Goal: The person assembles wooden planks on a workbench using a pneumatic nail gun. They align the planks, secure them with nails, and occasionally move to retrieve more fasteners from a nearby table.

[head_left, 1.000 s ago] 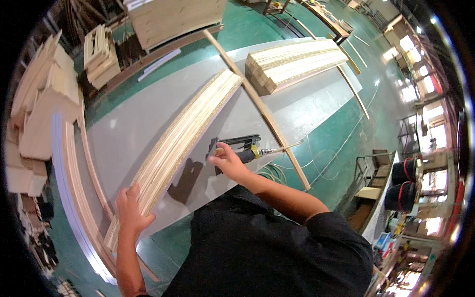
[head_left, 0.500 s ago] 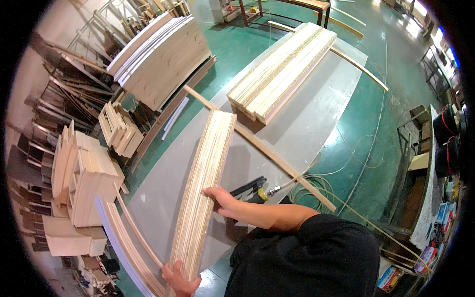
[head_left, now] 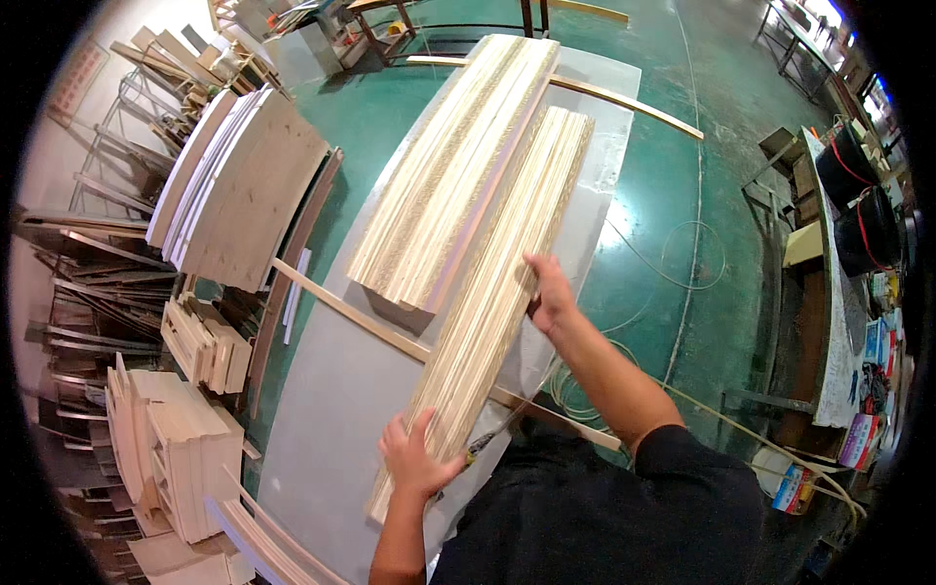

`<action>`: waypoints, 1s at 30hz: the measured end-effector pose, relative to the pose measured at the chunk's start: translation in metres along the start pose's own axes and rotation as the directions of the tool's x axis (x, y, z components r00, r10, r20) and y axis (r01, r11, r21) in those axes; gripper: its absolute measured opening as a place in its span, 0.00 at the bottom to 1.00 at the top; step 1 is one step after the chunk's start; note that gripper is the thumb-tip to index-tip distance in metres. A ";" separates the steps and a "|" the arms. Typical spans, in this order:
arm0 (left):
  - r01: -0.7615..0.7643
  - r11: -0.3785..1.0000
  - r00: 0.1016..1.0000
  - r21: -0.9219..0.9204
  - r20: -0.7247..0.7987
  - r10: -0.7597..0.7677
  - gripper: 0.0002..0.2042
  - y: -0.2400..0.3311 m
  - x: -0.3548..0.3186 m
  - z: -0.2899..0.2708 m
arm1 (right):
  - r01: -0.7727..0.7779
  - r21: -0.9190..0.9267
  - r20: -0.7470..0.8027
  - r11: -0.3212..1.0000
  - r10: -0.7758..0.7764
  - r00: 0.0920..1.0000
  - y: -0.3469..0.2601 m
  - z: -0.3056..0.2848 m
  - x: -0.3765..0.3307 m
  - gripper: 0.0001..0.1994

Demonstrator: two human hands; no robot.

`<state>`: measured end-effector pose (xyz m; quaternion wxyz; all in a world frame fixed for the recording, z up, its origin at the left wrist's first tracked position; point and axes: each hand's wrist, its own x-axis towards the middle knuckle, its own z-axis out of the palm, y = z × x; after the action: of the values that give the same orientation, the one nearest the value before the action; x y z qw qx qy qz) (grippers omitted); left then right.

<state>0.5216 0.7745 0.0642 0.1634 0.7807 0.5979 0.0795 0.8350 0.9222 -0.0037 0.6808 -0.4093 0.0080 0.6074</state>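
While both hands hold it, the bundle lies lengthwise on the surface, as listed below.

Bundle: a long stack of pale wood strips [head_left: 497, 283], running from near the person's chest up and away to the right; its far end lies beside the top of the second stack.
Left hand: the left hand [head_left: 414, 458] grips the near end of the bundle, fingers wrapped over its left edge, palm on top.
Right hand: the right hand [head_left: 551, 292] presses on the bundle's right edge about halfway along, fingers curled on the wood; whether the thumb goes underneath I cannot tell.
Second stack: a wider stack of moulded strips [head_left: 453, 171] lies just left of the bundle, touching it along part of its length.
Surface: a grey surface [head_left: 322, 409] carries both stacks, long and narrow, set on a green floor [head_left: 663, 185].
Slat: a thin slat [head_left: 341, 307] crosses the surface slantwise, passing beneath the bundle.
Tool: a small tool [head_left: 487, 441] shows just beside the left hand, mostly hidden by the bundle.
Left side: curved panels [head_left: 244, 185] lean near the surface, and short cut pieces [head_left: 175, 439] stand stacked lower down.
Right side: a bench [head_left: 838, 322] with two black buckets [head_left: 858, 195] stands well apart.
Floor: a thin cable [head_left: 682, 263] loops near the right forearm.
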 end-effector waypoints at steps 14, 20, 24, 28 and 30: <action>0.047 0.997 0.997 -0.058 -0.061 -0.050 0.43 0.021 0.214 -0.028 | 0.104 -0.120 0.218 0.987 -0.076 0.973 -0.072 0.107 0.201 0.30; 0.056 0.991 0.997 0.124 -0.053 -0.050 0.44 0.006 0.326 -0.057 | 0.563 -0.636 0.305 0.529 -0.497 0.812 -0.077 0.100 0.198 0.33; -0.016 0.993 0.999 0.120 -0.038 0.021 0.45 -0.025 0.389 -0.050 | 0.561 -0.813 0.452 0.155 -0.438 0.777 -0.067 0.059 0.180 0.32; 0.023 0.997 1.000 0.068 -0.002 -0.023 0.45 -0.017 0.447 -0.015 | 0.601 -0.787 0.604 -0.139 -0.369 0.706 -0.066 0.080 0.184 0.31; 0.009 0.989 0.999 0.145 -0.037 -0.003 0.46 -0.002 0.469 -0.001 | 0.582 -0.756 0.655 -0.301 -0.349 0.670 -0.059 0.104 0.202 0.32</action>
<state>0.6474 1.2252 0.0311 0.0955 0.7871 0.6074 0.0498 0.8863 1.1514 -0.0047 0.3534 -0.6701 -0.6407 0.1247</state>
